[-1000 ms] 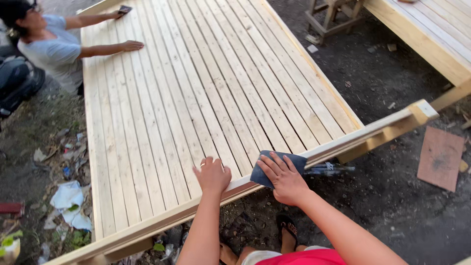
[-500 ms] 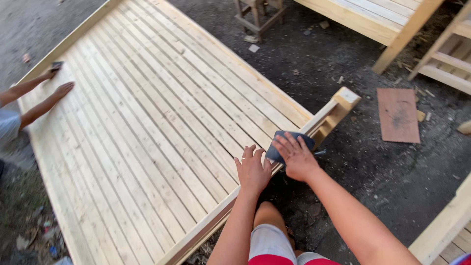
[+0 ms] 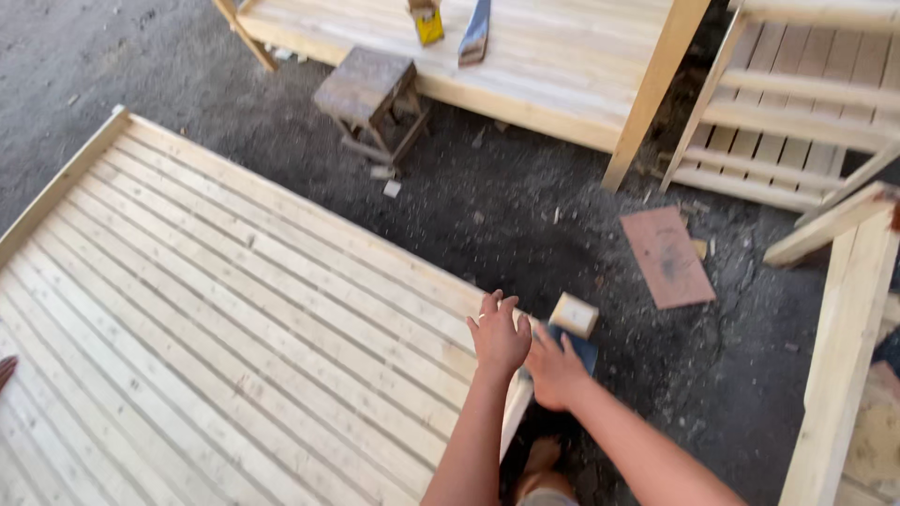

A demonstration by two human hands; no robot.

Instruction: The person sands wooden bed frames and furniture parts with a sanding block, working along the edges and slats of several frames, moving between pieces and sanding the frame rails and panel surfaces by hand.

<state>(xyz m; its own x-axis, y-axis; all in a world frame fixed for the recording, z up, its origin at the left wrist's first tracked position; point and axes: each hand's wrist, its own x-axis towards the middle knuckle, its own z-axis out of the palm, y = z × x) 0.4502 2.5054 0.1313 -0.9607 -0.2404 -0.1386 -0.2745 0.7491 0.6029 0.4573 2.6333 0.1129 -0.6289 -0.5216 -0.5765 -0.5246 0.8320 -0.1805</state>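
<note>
Your right hand [image 3: 555,370] presses a blue pad [image 3: 579,349] flat against the corner of the slat panel [image 3: 234,309], fingers spread over it, not curled shut. Your left hand [image 3: 499,334] lies open on the panel edge, touching the right at 9 o'clock. A stool [image 3: 370,89] stands at 11 o'clock, well apart.

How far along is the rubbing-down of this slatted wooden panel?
Done: cannot tell; the slats look alike all over.
In hand: right hand presses a blue pad at the panel's corner rail by the post end; left hand braces beside it.
Left: unclear.
</note>
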